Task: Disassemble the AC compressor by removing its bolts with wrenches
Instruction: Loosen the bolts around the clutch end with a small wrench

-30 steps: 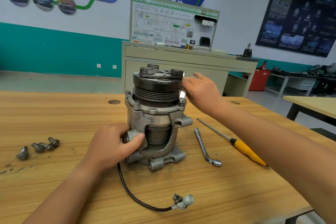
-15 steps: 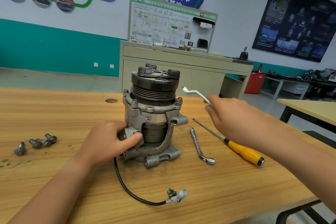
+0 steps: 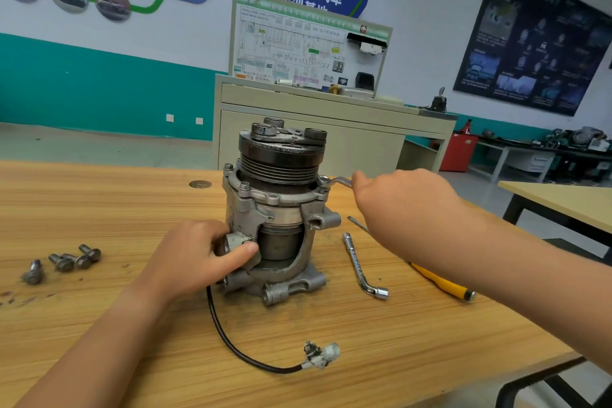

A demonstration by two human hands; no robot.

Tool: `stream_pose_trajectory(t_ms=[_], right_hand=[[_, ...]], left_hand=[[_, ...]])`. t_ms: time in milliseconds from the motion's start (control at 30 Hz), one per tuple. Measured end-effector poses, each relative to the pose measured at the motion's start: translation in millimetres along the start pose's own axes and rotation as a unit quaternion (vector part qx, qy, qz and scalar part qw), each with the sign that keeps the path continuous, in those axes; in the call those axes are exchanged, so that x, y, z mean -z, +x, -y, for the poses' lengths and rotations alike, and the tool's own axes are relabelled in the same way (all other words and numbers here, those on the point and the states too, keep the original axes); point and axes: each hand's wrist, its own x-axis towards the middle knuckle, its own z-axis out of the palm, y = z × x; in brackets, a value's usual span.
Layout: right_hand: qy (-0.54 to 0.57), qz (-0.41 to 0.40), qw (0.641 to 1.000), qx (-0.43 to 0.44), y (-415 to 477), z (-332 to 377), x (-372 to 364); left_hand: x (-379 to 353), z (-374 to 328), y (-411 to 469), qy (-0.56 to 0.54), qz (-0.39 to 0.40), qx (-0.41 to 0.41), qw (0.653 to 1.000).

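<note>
Since half a second ago, the right hand's wrench has come down from mid-air and its ring end now sits over a flange bolt, so the next loosening stroke looks ready to begin. Far left on the bench (image 3: 99,334) lie four removed bolts (image 3: 64,262) in a loose cluster, which suggests the job is partly done. Next along, the left hand (image 3: 195,257) is closed around the lower housing, thumb pressed on a mounting lug, bracing the AC compressor (image 3: 278,209), which stands upright on its rear end near the bench's middle with the pulley on top. Its black cable runs forward to a white connector (image 3: 323,354). At the flange's right edge, the wrench (image 3: 334,181) is seated on a bolt (image 3: 323,183); two more bolts remain on the flange's left side. The right hand (image 3: 404,205) is closed on the wrench handle. Below it rest an L-shaped socket wrench (image 3: 361,265) and a yellow-handled screwdriver (image 3: 443,285), untouched.
</note>
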Motion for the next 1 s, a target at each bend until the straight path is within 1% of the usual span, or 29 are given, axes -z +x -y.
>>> stream_pose_trajectory(t_ms=[67, 133, 333, 500, 600, 700, 767, 800, 867, 900, 933, 1000], right_hand=[[-0.001, -0.008, 1.000, 0.004, 0.1, -2.7, -0.8], [0.028, -0.009, 1.000, 0.009, -0.3, -10.4, -1.5], [0.060, -0.037, 0.996, 0.059, 2.2, -25.7, -6.2], [0.061, -0.040, 0.997, 0.035, 16.5, -35.6, -25.8], [0.067, -0.066, 0.996, 0.010, 39.4, -33.3, -42.7], [0.128, -0.126, 0.983, -0.024, 63.6, -18.4, -59.8], [0.184, -0.173, 0.967, -0.031, 76.4, -5.2, -65.9], [0.211, -0.211, 0.954, -0.026, 81.4, -0.7, -67.0], [0.244, -0.312, 0.918, -0.011, 87.8, 4.8, -65.4], [0.257, -0.343, 0.904, -0.003, 88.6, 6.0, -65.5], [0.262, -0.357, 0.897, 0.005, 87.9, 6.5, -66.6], [0.286, -0.345, 0.894, -0.008, 83.0, 5.2, -69.7]], left_hand=[[0.1, -0.1, -0.6, -0.001, -0.002, -0.004, 1.000], [-0.7, 0.3, -1.2, -0.006, -0.005, -0.005, 1.000], [-3.8, 3.4, -1.0, -0.032, -0.016, 0.013, 0.999], [-6.6, 3.0, -2.9, -0.043, -0.029, 0.025, 0.998], [-7.8, 3.2, -2.1, -0.048, -0.034, 0.028, 0.998], [-8.4, 5.2, -2.5, -0.050, -0.039, 0.026, 0.998], [-8.7, 5.5, -3.4, -0.050, -0.038, 0.029, 0.998], [-8.8, 5.3, -3.3, -0.050, -0.038, 0.032, 0.998], [-8.1, 4.6, -2.8, -0.043, -0.036, 0.033, 0.998], [-7.3, 4.1, -2.6, -0.039, -0.035, 0.032, 0.998], [-6.5, 3.6, -2.4, -0.035, -0.033, 0.030, 0.998], [-5.6, 3.4, -2.5, -0.032, -0.032, 0.023, 0.999]])
